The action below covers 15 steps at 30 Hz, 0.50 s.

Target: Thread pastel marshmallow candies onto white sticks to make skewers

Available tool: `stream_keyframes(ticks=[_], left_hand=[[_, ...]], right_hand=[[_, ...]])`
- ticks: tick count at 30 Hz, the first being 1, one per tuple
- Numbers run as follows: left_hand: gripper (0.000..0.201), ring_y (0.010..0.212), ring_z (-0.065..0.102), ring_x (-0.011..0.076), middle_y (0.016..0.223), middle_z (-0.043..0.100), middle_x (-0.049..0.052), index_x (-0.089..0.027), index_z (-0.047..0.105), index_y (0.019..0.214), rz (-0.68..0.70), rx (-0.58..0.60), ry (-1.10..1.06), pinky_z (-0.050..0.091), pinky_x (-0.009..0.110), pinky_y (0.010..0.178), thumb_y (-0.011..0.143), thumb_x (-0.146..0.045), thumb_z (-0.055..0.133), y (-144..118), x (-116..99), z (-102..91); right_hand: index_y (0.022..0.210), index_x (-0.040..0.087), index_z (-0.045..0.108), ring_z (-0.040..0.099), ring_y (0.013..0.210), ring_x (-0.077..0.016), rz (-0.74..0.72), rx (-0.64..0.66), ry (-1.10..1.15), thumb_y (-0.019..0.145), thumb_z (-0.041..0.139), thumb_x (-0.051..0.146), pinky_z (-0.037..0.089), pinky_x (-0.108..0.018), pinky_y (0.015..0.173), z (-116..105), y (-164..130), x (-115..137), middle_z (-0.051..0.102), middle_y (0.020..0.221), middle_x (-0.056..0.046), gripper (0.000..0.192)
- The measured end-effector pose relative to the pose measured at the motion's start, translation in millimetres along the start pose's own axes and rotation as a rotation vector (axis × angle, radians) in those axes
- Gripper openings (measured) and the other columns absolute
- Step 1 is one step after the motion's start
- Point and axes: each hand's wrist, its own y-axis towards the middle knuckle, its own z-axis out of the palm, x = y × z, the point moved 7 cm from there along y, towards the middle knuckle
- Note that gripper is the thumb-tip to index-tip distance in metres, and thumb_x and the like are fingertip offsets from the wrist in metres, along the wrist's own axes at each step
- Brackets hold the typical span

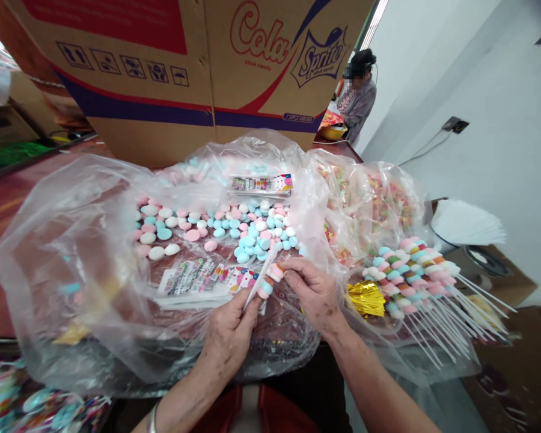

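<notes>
While left fingers [246, 304] pinch the stick [258, 284], right fingers [293, 278] grip its candies [270, 279].

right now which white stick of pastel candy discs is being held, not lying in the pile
The half-filled white stick of pastel candy discs, pinched between left hand and right hand; the finished sticks lie piled to the right.

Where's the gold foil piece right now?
In the head view the gold foil piece lies right of centre, just beside the right hand, at the near end of the pile of finished candy skewers.
</notes>
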Motion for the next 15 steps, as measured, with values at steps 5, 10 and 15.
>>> stream_keyframes(ticks=[5,10,15], left_hand=[[0.029,0.054,0.044,0.0151,0.057,0.047,-0.005,-0.021,0.058,0.074,-0.018,0.003,-0.063,0.035,0.026,0.055,0.089,-0.044,0.047,1,1,-1.9],[0.032,0.054,0.045,0.0155,0.057,0.047,-0.005,-0.021,0.054,0.071,-0.039,0.016,-0.075,0.035,0.026,0.056,0.089,-0.046,0.047,1,2,-2.4],[0.032,0.054,0.046,0.0153,0.056,0.048,-0.004,-0.021,0.055,0.068,-0.022,0.025,-0.069,0.035,0.026,0.056,0.088,-0.044,0.048,1,-1,-3.0]], right_hand=[[0.107,0.029,0.072,0.066,0.104,-0.0173,-0.017,0.080,0.017,0.091,0.053,0.018,0.049,-0.033,0.096,4,-2,6,0.074,0.109,0.001,0.028],[0.100,0.026,0.072,0.066,0.094,-0.0173,0.062,-0.050,0.025,0.091,0.055,0.024,0.051,-0.031,0.087,0,-1,-2,0.074,0.099,-0.001,0.019],[0.092,0.023,0.061,0.064,0.087,-0.0156,0.130,-0.148,0.185,0.087,0.060,0.026,0.051,-0.029,0.081,4,0,-16,0.068,0.092,-0.001,0.006]])
